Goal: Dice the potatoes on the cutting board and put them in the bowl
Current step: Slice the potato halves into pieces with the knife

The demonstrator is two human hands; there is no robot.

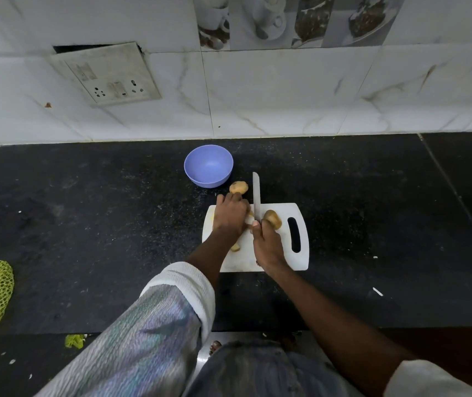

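Right hand (267, 243) closed around the handle of a kitchen knife (256, 193), the blade running straight away from the person, tip past the far edge of the white cutting board (286, 253). Left hand (230, 216) lies knuckles-up just left of the blade, fingers curled down over pale potato pieces (249, 214) of which only slivers show between hand and knife; whether it pinches or merely pins them cannot be told. The relation that governs the coming cut: the pieces lie immediately left of the blade, under the left fingertips, so the margin between steel and fingers is narrow. An uncut potato (273, 218) rests on the board touching the right side of the blade, near the right thumb. Another whole potato (239, 187) sits off the board on the black counter (85, 224), just beyond the left fingers. One cut chunk (235, 247) lies on the board beside the left wrist. The blue bowl (208, 166) stands farther back and to the left, nearer the left hand, seemingly holding nothing. Open counter surrounds the board; its slotted handle (295, 234) lies to the right. Judged stage: early dicing.
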